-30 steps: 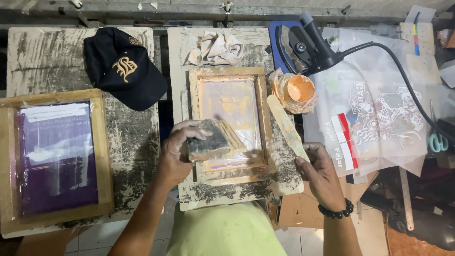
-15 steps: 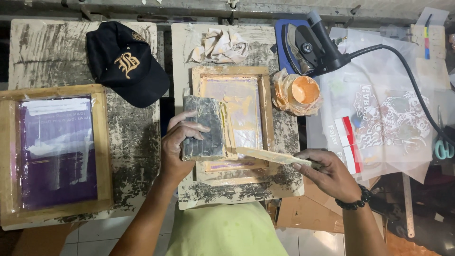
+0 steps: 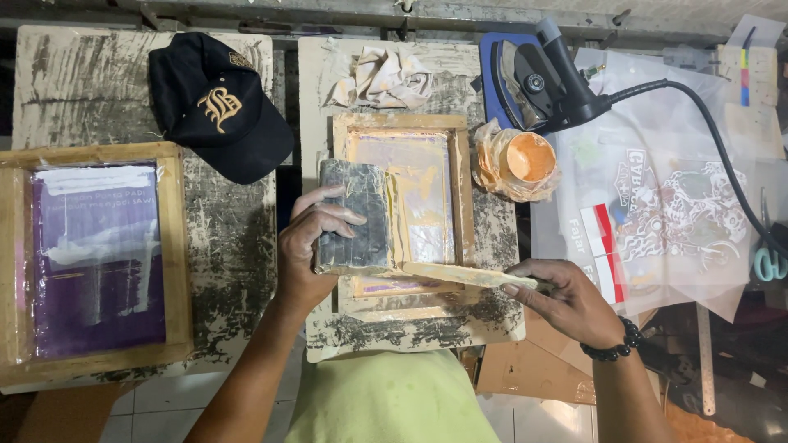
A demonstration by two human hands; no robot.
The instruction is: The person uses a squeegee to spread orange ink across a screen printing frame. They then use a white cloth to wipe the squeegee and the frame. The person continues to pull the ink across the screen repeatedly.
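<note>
Right hand [image 3: 566, 299] pinches a flat cream wooden stick [image 3: 468, 275], long axis sideways, tip at the dark ink-caked rectangular squeegee block [image 3: 355, 217] gripped in left hand [image 3: 308, 250]. Both over the small wooden screen frame [image 3: 402, 123]; orange paint tub [image 3: 529, 156] beyond right hand.

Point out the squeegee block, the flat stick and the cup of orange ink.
squeegee block [image 3: 355, 221], head view, on its dark smeared face above the left thumb.
flat stick [image 3: 460, 275], head view, on the mid-length of the blade.
cup of orange ink [image 3: 530, 157], head view, on the ink surface.
</note>
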